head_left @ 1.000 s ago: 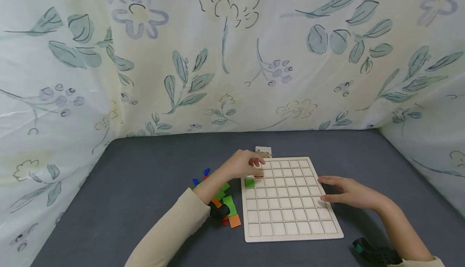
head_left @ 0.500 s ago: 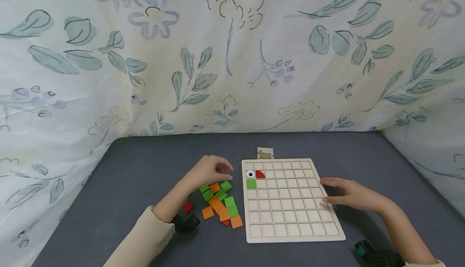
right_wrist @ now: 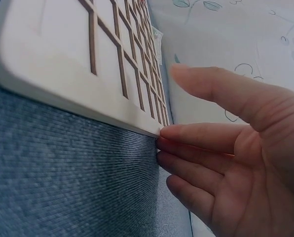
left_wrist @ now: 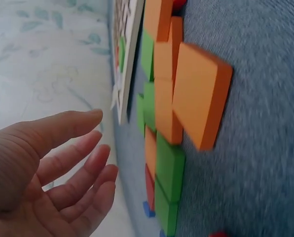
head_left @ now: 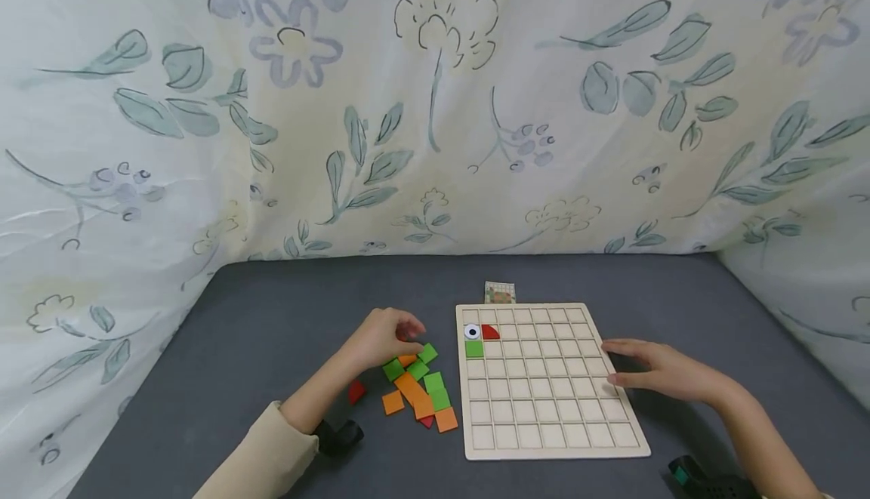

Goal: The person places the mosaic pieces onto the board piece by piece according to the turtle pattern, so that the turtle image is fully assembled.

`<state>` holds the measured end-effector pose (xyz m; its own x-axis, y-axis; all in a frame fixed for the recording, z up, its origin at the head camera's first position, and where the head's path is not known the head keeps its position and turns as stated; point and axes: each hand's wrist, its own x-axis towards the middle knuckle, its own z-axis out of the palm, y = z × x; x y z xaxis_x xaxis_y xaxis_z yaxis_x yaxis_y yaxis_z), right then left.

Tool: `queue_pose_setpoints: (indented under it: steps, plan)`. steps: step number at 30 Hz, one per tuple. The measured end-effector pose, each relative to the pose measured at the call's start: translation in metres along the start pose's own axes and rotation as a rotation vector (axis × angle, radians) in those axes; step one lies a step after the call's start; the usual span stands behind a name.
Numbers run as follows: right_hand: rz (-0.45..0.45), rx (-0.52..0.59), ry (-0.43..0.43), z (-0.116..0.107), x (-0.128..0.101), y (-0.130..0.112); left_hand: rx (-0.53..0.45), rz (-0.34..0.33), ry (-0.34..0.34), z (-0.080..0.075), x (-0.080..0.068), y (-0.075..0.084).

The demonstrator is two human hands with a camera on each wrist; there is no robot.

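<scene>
My left hand (head_left: 382, 339) hovers over a loose pile of coloured tiles, its fingers loosely bent with nothing between them in the left wrist view. Below it lie green tiles (left_wrist: 169, 165) and orange tiles (left_wrist: 202, 94). To the right lies a pale wooden grid board (head_left: 544, 412). Its upper left cells hold a white eye tile (head_left: 472, 331), a red quarter-round tile (head_left: 489, 332) and, under the eye, a green square tile (head_left: 474, 349). My right hand (head_left: 669, 370) rests at the board's right edge; in the right wrist view its extended fingers (right_wrist: 201, 137) touch the rim.
A small printed card (head_left: 500, 293) lies at the board's far edge. A red tile (head_left: 356, 391) sits apart, left of the pile, and blue pieces (left_wrist: 148, 209) show past the green ones. Floral cloth (head_left: 435, 106) hangs behind the dark grey table surface (head_left: 299, 295).
My left hand has moved left from the board's upper left cells to above the pile, leaving the red quarter-round tile beside the eye tile. My right hand has stayed at the board's edge.
</scene>
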<state>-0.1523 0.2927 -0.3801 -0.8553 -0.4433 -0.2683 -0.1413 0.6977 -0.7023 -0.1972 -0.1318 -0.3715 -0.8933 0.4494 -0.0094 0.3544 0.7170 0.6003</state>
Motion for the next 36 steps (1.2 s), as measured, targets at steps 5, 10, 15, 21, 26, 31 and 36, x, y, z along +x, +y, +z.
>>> queue_pose_setpoints:
  steps: [5,10,15,21,26,31,36]
  plan:
    - [0.004,-0.010,0.008,0.001,0.000,0.001,0.042,-0.002,-0.009,0.008,0.004,0.004]
    - [0.011,-0.008,0.004,0.001,0.001,0.001,0.066,0.005,-0.032,0.013,0.006,0.006]
    - [0.005,0.002,-0.002,0.000,0.001,0.001,0.068,0.013,-0.032,0.016,0.005,0.006]
    - [-0.003,0.006,-0.001,-0.001,0.000,0.001,0.076,0.033,-0.043,0.021,0.005,0.004]
    - [0.007,-0.007,0.005,0.000,0.000,0.000,0.074,0.026,-0.026,0.024,0.005,0.003]
    - [0.011,-0.013,0.015,0.000,0.000,-0.002,0.077,0.001,-0.016,0.025,0.008,0.004]
    - [0.012,-0.018,0.012,0.000,0.001,-0.003,0.077,-0.011,-0.023,0.027,0.008,0.004]
